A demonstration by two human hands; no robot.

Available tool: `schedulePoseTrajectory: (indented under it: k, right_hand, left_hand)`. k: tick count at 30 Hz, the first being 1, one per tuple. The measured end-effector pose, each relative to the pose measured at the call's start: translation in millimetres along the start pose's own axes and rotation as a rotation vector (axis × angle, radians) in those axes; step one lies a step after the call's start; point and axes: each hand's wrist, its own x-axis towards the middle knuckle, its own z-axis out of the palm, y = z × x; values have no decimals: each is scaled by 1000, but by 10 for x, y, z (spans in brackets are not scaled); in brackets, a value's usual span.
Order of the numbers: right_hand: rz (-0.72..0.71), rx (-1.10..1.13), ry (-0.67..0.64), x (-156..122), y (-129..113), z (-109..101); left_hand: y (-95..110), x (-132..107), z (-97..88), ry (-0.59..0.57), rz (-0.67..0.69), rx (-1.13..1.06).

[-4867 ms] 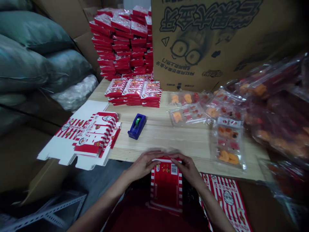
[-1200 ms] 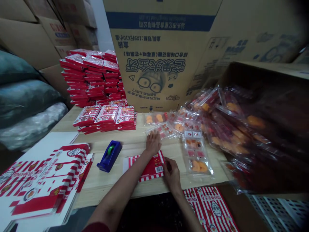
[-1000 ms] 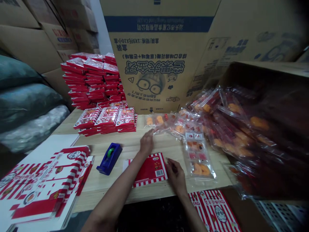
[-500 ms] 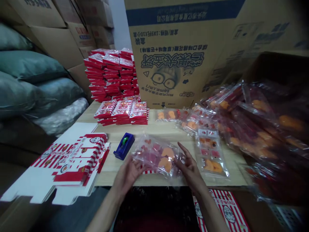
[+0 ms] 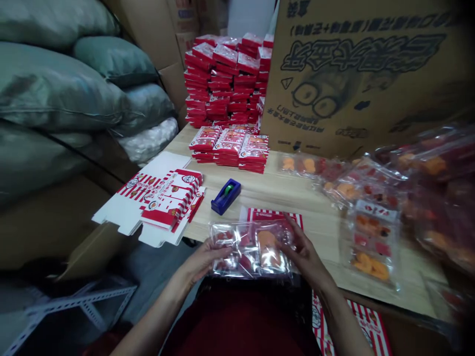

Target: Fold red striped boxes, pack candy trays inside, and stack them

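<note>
Left hand (image 5: 200, 258), right hand (image 5: 305, 251): fingers clamped on clear candy packet (image 5: 245, 251), long axis 9-to-3; red-striped carton (image 5: 273, 213) at 1 o'clock, right nearer.

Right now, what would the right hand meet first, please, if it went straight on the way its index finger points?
The right hand would probably meet the striped red box beyond the packet; depth is unclear, so it might pass above, toward the short box stacks.

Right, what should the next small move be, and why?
Probably shift the clear plastic packet of orange and red pieces toward the white flap on the red-and-white striped carton: left hand and right hand hold the packet's ends, and the carton lies just beyond it.
</note>
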Motion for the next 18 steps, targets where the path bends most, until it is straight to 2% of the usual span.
schedulePoseTrajectory:
  k: [3,6,8,10,12,15,18]
  right_hand:
    - [-91,-146,-83,173,-45,-162]
    - [-223,-577,-179,452,-3,-344]
    - [-217,-839,-293,636,114,-370]
    - [-173,-1007,-389,772,273,-309]
    - [-162,-1087,-422,837,419,-215]
    - [-197,-1104,-410,810,545,-131]
    - [-246,-1088,-372,702,581,-142]
  left_hand:
    - [82,-135,-201,145,100,-72]
    - [248,-271,-445,327,290,-105]
    - [315,-311,-534,429,410,-101]
    - [298,-292,-542,508,490,-91]
    - [208,-212,-497,545,535,-76]
    - [32,-39,-417,546,585,-2]
    - [-102,77,-384,533,560,127]
